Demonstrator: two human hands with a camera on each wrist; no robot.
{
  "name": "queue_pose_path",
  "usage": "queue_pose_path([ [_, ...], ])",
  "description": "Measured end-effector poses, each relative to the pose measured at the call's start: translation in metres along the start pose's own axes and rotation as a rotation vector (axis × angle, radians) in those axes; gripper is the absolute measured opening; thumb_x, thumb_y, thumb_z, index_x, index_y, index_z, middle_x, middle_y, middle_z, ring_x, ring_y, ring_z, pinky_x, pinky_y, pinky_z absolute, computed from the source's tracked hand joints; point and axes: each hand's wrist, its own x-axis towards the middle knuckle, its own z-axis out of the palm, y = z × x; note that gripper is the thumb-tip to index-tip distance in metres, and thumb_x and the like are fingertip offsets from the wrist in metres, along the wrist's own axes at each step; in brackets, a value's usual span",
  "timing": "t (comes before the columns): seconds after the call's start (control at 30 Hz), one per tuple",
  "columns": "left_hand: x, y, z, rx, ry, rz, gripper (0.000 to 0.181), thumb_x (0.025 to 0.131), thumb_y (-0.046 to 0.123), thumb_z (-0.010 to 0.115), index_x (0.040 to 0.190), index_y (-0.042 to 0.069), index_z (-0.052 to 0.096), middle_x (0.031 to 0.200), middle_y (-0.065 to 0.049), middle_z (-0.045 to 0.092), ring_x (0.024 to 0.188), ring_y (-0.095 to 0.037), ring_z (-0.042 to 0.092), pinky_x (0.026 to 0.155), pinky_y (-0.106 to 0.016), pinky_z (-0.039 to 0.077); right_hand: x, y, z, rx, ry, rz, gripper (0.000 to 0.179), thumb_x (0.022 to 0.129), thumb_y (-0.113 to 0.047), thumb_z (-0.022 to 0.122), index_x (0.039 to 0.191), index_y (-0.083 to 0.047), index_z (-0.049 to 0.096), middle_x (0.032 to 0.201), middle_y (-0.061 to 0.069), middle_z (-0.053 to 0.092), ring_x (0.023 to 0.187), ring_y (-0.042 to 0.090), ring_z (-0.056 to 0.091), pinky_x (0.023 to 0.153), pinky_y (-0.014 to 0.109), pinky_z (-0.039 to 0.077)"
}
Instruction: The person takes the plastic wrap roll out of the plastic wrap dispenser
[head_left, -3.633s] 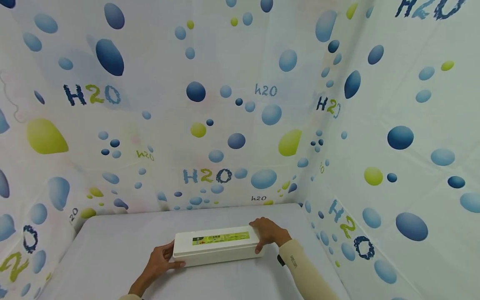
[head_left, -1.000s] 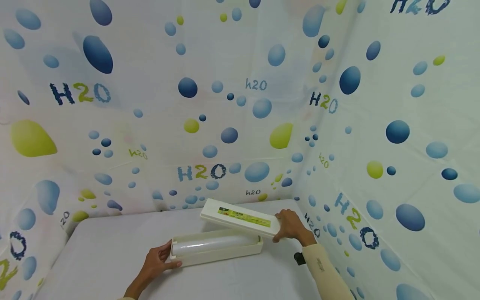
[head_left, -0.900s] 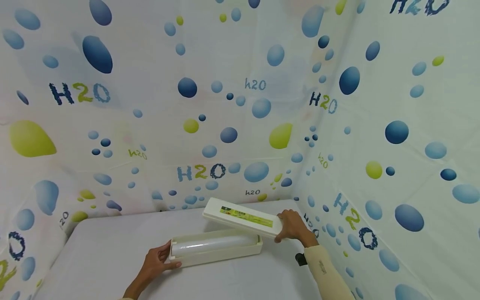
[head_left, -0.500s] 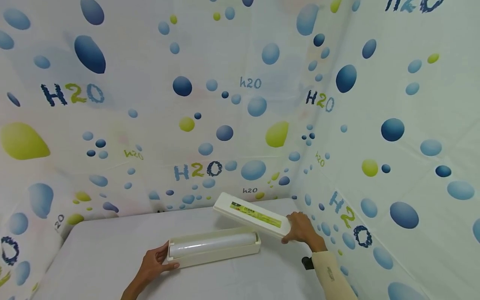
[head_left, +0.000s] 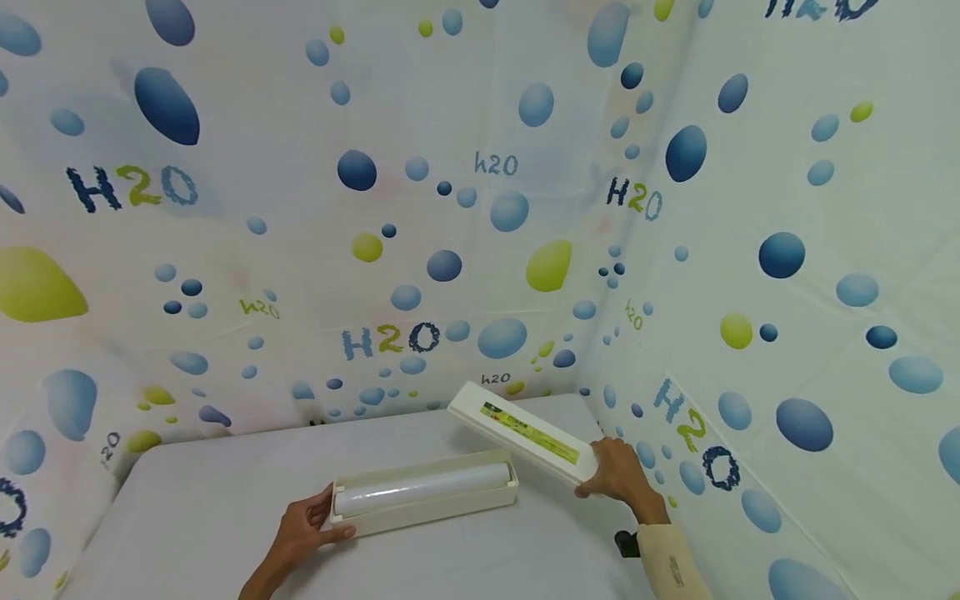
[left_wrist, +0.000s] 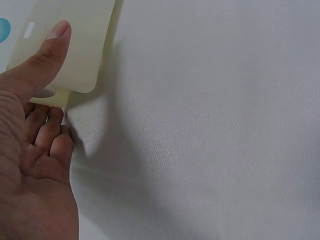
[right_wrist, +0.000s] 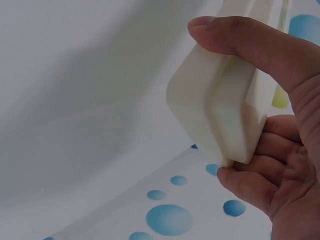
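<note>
An uncovered cream plastic box (head_left: 435, 518) rests on the table, with a shiny roll of clear wrap (head_left: 420, 489) lying lengthwise inside. My left hand (head_left: 302, 527) grips the left end of this box. In the left wrist view, its thumb presses the front wall (left_wrist: 85, 55) and the other fingers curl behind the end. My right hand (head_left: 621, 477) pinches the right end of the long white lid (head_left: 480, 406), which bears a yellow-green label (head_left: 528, 433). The lid is raised and slanted, behind and right of the box. In the right wrist view, thumb and fingers clasp opposite edges of the lid (right_wrist: 192, 92).
A white cloth covers the table (head_left: 225, 475). Patterned curtains with blue and green drops stand behind it, the back curtain (head_left: 300, 250) and the right curtain (head_left: 787, 375). A small black item (head_left: 627, 544) shows beside the right wrist.
Earlier the lid sat on the box with both hands at its ends. My right hand has lifted it off and carried it right, turning it further aslant. The left hand stays on the box.
</note>
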Motion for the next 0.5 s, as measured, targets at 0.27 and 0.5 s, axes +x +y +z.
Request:
queue_pose_path([
  [0.27,0.001,0.0,0.0,-0.005,-0.001,0.007,0.101,0.083,0.018,0.098,0.16,-0.013,0.04,0.162,-0.029,0.047,0.147,-0.047,0.053,0.111,-0.029,0.061,-0.022,0.017,0.003,-0.006,0.02,0.059,0.059,0.053,-0.028,0.107,0.095,-0.002,0.074,0.077,0.001,0.066,0.07,0.016,0.057,0.059,0.029,0.048],
  [0.5,0.001,-0.002,0.001,0.007,-0.006,0.009,0.101,0.084,0.018,0.097,0.161,-0.013,0.039,0.163,-0.03,0.047,0.148,-0.048,0.053,0.112,-0.032,0.06,-0.038,0.029,0.007,-0.01,-0.013,0.167,0.065,0.057,-0.032,0.108,0.103,-0.001,0.074,0.08,0.001,0.07,0.07,0.017,0.06,0.058,0.03,0.05],
])
